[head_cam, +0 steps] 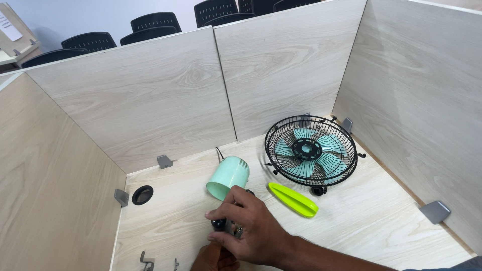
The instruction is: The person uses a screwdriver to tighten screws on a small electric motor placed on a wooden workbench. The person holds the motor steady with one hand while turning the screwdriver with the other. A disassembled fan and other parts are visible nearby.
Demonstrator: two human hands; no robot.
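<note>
Right hand (251, 226) grip closed around a small dark part (224, 226), low centre of the worktop (381, 221). Left hand (213, 258) just below it, mostly out of frame; grip cannot be told. Mint motor housing (228, 176) lies just beyond; caged fan head (310, 149) and lime-green piece (292, 199) to the right.

Hands (251, 231) on fan motor (228, 176)

The right hand (251, 228) is covering most of a small dark part (219, 225), so I can't tell what it is. Just below it, the left hand (213, 258) is getting cut off by the bottom edge, only knuckles showing. Left of that, little metal bits (146, 261) are too tiny and cropped to make out.
</note>
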